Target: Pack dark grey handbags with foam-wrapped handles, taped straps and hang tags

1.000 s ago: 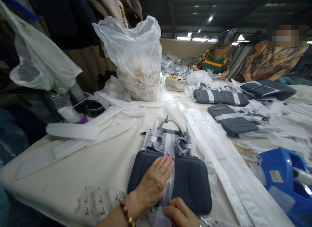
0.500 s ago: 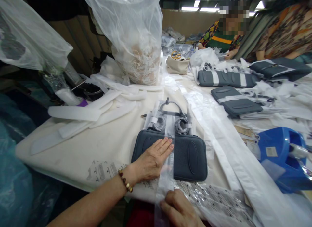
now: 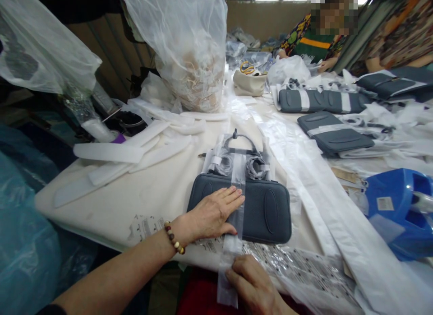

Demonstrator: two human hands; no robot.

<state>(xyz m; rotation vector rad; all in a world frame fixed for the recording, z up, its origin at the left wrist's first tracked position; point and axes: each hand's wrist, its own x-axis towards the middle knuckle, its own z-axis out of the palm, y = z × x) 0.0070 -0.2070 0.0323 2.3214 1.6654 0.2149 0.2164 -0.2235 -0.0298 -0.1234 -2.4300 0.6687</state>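
Workroom clutter rings the pale cloth-covered bench [image 3: 111,200]: white foam strips [image 3: 108,153] lie at left, a blue plastic holder [image 3: 382,219] at right. Near the front edge I see a dark slate-blue handbag [image 3: 270,218], two wrapped rolls [image 3: 222,164] just beyond it. Across its face the left hand [image 3: 214,213] rests flat, fingers extended, clutching nothing; below, the right hand [image 3: 255,281] pinches a translucent plastic strip [image 3: 233,246] running over the bag's middle.
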